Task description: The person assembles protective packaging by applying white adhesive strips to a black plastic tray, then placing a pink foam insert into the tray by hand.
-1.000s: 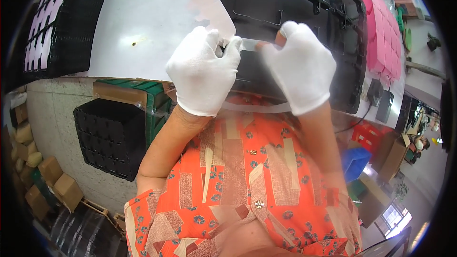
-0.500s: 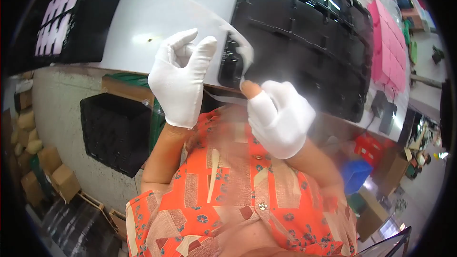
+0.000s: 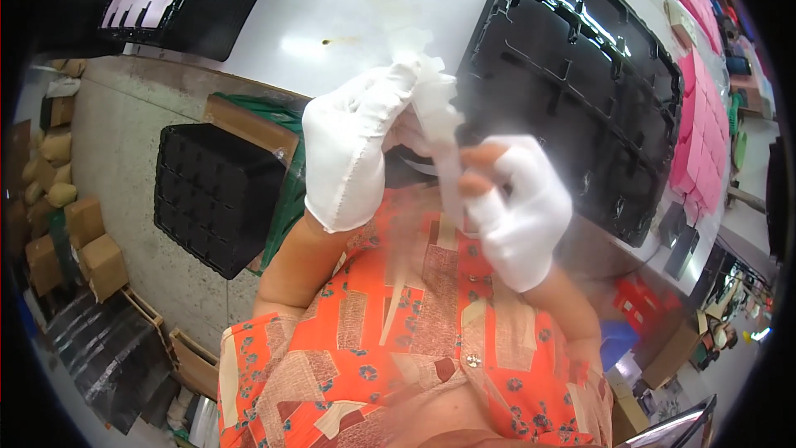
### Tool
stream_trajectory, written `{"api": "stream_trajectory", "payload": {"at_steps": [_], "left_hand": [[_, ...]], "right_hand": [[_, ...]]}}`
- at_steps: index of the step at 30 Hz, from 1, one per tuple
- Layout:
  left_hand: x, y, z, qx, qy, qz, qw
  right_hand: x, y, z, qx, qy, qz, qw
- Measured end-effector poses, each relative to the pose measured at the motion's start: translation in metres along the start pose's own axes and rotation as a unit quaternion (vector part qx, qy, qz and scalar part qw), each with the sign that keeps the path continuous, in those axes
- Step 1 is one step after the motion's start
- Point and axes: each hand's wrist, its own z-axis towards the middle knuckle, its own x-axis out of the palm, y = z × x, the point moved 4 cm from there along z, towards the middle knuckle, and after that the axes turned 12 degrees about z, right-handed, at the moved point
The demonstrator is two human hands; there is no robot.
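Observation:
A whitish, translucent strip with notched edges (image 3: 433, 104) hangs in front of me, its far part stretching blurred over the white table. My left hand (image 3: 352, 141), in a white glove, is closed with its fingertips pinching the strip near its middle. My right hand (image 3: 522, 207) wears a white glove that leaves the tips of the thumb and forefinger bare. Those two tips stand a little apart, just right of the strip's lower part, and motion blurs them. Beyond the right hand lies a large black plastic tray with moulded compartments (image 3: 572, 91).
Stacked black trays holding pale pink pieces (image 3: 149, 0) stand at the far left of the white table (image 3: 323, 12). Pink blocks (image 3: 698, 133) line the right side. Below the table edge are a black crate-like stack (image 3: 211, 199), cartons (image 3: 99, 257) and a red basket (image 3: 643, 307).
My left hand has closed on the strip, having been open beside it. My right thumb and forefinger, pinching the strip before, have parted and moved right. The view has shifted slightly.

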Motion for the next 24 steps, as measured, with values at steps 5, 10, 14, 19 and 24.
{"api": "stream_trajectory", "payload": {"at_steps": [5, 10, 14, 19, 24], "left_hand": [[0.005, -0.001, -0.002, -0.011, 0.038, 0.072, 0.997], [0.010, 0.001, -0.005, -0.016, 0.040, 0.102, 0.994], [0.011, 0.002, -0.006, -0.017, 0.031, 0.163, 0.986], [0.015, 0.003, -0.004, 0.010, 0.027, 0.170, 0.985], [0.021, 0.003, 0.000, -0.047, 0.006, 0.154, 0.987]], "right_hand": [[-0.006, 0.003, 0.019, 0.139, -0.030, 0.149, 0.979], [-0.008, 0.000, 0.019, 0.156, -0.036, 0.135, 0.978], [-0.007, -0.002, 0.018, 0.137, -0.051, 0.097, 0.984], [-0.005, -0.004, 0.015, -0.044, -0.090, -0.037, 0.994], [-0.011, 0.002, 0.011, -0.319, -0.034, -0.232, 0.918]]}}
